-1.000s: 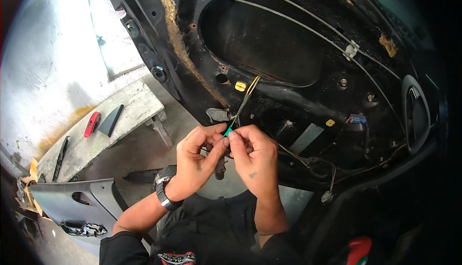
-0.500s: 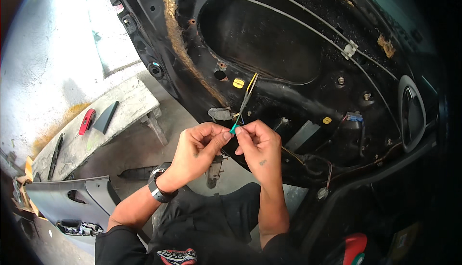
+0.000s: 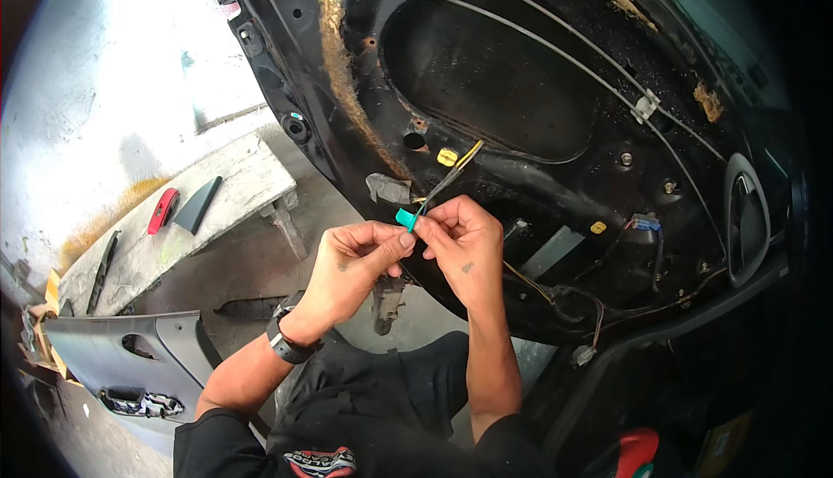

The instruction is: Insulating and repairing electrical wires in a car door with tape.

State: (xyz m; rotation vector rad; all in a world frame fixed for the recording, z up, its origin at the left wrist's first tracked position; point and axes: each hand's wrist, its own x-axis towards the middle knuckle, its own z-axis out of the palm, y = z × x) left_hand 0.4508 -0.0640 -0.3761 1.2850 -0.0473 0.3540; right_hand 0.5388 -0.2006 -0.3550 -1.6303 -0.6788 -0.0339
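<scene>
My left hand (image 3: pixel 347 271), with a watch (image 3: pixel 291 337) at its wrist, is closed in a pinch on a short green strip (image 3: pixel 405 218) that looks like tape. Close beside it my right hand (image 3: pixel 464 248) pinches the wires (image 3: pixel 441 189) at the same spot, its fingertips nearly touching the left ones. Those wires, partly yellow and partly dark, come out of the black car door shell (image 3: pixel 564 205). Just left of them hangs a grey wrapped piece (image 3: pixel 389 189). The wire ends are hidden by my fingers.
A worn bench (image 3: pixel 221 218) at left carries a red-handled tool (image 3: pixel 163 211), a dark wedge-shaped piece (image 3: pixel 199 206) and a thin black strip (image 3: pixel 103 271). Below it leans a grey door trim panel (image 3: pixel 113 348). A door handle (image 3: pixel 744 218) sits at right; a loose connector (image 3: pixel 584 356) hangs lower down.
The green strip has turned and now stands out up and left above my left fingertips. Both hands have shifted slightly left; the view has moved, so the door appears farther right and lower.
</scene>
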